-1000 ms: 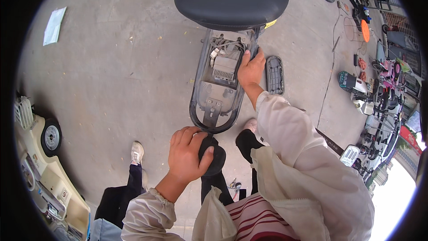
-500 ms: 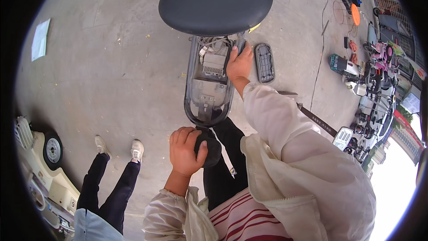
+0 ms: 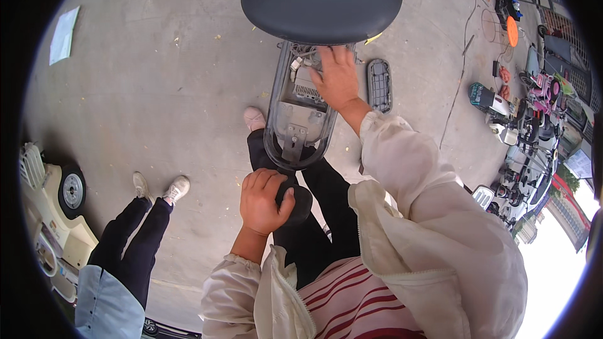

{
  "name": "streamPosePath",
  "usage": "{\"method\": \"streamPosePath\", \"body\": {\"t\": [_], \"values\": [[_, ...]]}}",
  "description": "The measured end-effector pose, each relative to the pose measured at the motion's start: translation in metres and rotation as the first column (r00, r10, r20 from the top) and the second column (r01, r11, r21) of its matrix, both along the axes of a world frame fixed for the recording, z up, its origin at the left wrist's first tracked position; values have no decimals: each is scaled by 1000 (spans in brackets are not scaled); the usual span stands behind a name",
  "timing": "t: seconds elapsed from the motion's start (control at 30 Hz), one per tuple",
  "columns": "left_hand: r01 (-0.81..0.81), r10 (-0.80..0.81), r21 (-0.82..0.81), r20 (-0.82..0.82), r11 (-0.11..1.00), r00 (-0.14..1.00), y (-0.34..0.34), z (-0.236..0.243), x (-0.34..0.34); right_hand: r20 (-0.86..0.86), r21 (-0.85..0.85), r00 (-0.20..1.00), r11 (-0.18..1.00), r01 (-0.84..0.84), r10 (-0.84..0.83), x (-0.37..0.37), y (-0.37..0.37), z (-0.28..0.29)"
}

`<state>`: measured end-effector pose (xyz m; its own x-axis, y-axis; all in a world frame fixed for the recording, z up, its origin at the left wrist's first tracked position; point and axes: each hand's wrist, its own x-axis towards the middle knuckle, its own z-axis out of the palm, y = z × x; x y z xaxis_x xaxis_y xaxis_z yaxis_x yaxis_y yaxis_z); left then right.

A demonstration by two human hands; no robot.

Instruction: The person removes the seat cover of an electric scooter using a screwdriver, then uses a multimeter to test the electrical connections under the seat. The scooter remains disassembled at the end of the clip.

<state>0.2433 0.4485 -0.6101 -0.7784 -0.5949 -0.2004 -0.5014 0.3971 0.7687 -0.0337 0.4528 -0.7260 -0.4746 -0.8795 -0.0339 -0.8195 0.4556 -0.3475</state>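
A dark grey scooter seat (image 3: 322, 1) stands out at the top. Below it lies an oval black tube frame (image 3: 271, 127) around an uncovered compartment with a grey finned box (image 3: 307, 83), white connectors (image 3: 296, 64) and bundled wires. My right hand (image 3: 338, 78) reaches over the compartment, fingers stretched toward the wires at the seat's edge, thumb apart above the box. The fingertips are partly hidden. My left hand (image 3: 264, 202) is wrapped over a black rounded pad (image 3: 296, 202) at the frame's near end.
A ribbed black cover (image 3: 379, 86) lies on the floor right of the frame. My foot in a pale shoe (image 3: 254, 117) is left of it. Another person's shoes (image 3: 177, 189) are farther left, near a cream vehicle (image 3: 66, 229). Scooters and tools line the right side.
My right hand has moved from the frame's right rail inward over the compartment. My left hand keeps its hold. My foot now shows left of the frame, and the other person's feet have shifted.
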Motion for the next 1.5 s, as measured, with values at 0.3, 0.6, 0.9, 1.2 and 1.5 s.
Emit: {"method": "streamPosePath", "body": {"t": [0.3, 0.6, 0.9, 1.2, 1.5], "values": [[-28, 28, 16, 0, 999, 1000, 0, -1, -1, 134, 555, 979, 807, -200, 151, -5, -22, -8], [-14, 14, 29, 27, 999, 1000, 0, -3, 1, 486, 199, 863, 979, 47, -140, -51, 25, -2], [-187, 141, 420, 138, 888, 980, -39, -57, -51, 908, 250, 118, 748, 615, -401, -60, 26, -20], [-218, 216, 260, 35, 941, 976, -69, -166, -185, 926, 315, -61, 676, 666, -372, -63, 27, -16], [-223, 239, 219, -49, 950, 970, -20, -156, -180, 932, 299, -59, 670, 679, -356, -63, 30, -19]]}}
